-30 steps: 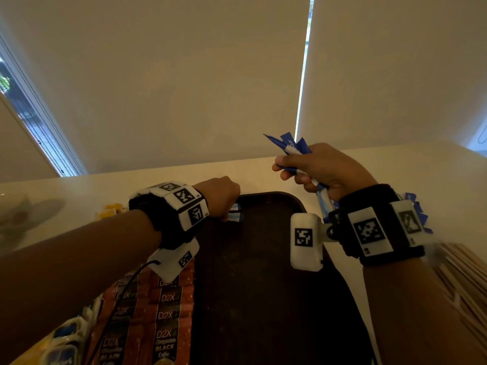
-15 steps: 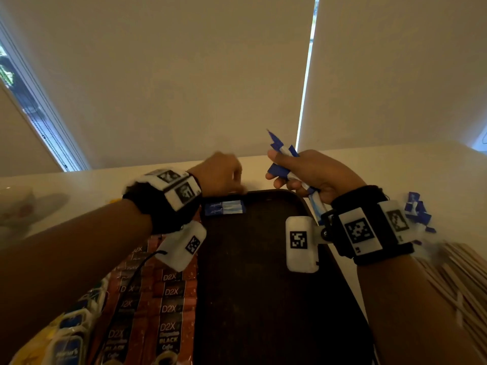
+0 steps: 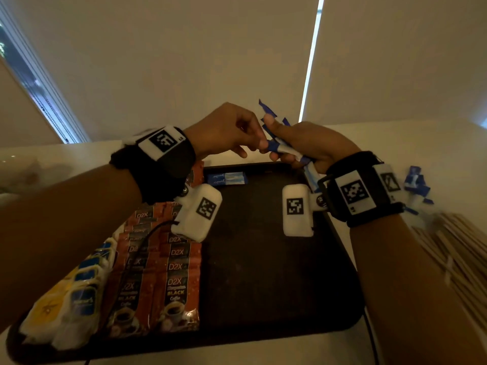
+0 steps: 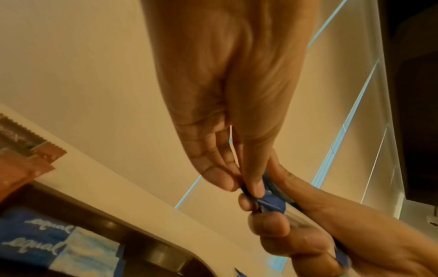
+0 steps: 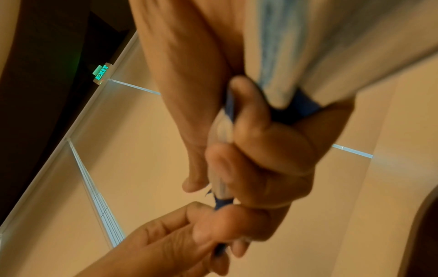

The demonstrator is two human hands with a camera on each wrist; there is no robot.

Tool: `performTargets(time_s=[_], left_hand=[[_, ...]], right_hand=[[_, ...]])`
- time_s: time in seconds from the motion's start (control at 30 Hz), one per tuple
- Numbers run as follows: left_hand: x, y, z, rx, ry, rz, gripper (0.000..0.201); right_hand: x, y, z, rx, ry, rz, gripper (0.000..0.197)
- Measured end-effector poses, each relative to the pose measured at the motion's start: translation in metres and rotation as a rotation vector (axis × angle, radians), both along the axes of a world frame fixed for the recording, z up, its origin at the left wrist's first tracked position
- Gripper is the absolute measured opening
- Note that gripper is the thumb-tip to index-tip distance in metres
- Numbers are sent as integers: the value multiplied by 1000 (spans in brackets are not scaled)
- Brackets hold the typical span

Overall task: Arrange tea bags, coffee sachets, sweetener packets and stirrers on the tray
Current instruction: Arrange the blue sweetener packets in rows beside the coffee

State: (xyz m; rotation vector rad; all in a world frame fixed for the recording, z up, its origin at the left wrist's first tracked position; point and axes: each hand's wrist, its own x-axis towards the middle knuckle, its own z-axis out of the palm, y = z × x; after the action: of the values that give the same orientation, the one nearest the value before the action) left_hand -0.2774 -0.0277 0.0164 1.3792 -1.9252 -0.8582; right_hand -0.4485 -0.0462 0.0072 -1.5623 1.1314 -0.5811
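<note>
Above the far edge of the dark tray [image 3: 263, 272] my right hand [image 3: 311, 146] grips a bundle of blue-and-white sweetener packets [image 3: 283, 148]. My left hand [image 3: 237, 133] pinches the blue end of one packet [image 4: 270, 201] in that bundle between thumb and fingers. Two sweetener packets [image 3: 228, 178] lie flat at the tray's far end; the left wrist view shows them as sweetener packets [image 4: 47, 241]. Brown coffee sachets [image 3: 168, 264] lie in rows on the tray's left part, with tea bags [image 3: 76, 299] at the near left.
Wooden stirrers [image 3: 458, 259] lie in a pile on the white counter [image 3: 421, 143] right of the tray. More blue sweetener packets [image 3: 416, 183] lie loose behind my right wrist. A pale blind fills the wall behind the counter.
My left hand let go of the packets it laid on the tray's far end, rose to the right and took hold of a packet in the right hand's bundle.
</note>
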Motion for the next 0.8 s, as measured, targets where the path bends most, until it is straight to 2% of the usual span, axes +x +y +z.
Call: performTargets(time_s=[0.17, 0.23, 0.3, 0.43, 0.5, 0.6, 0.73, 0.8], left_hand=[[15, 7, 0, -201, -24, -19, 9], [20, 11, -3, -223, -67, -47, 11], [20, 14, -3, -157, -71, -70, 13], [9, 14, -2, 11, 65, -40, 26], [5, 11, 0, 44, 50, -33, 23], [4, 7, 1, 56, -10, -31, 15], [9, 6, 1, 64, -19, -6, 15], [8, 8, 0, -7, -94, -7, 15]], right_hand=[[-10, -5, -1, 92, -21, 10, 39], [-15, -7, -1, 89, -44, -15, 30], [-18, -7, -1, 33, -38, -36, 21], [-15, -6, -2, -33, -24, -56, 17], [-12, -6, -2, -47, -2, -60, 14], [-11, -6, -3, -45, 10, -44, 15], [-14, -6, -2, 6, -9, -41, 15], [-14, -6, -2, -10, 10, -54, 16]])
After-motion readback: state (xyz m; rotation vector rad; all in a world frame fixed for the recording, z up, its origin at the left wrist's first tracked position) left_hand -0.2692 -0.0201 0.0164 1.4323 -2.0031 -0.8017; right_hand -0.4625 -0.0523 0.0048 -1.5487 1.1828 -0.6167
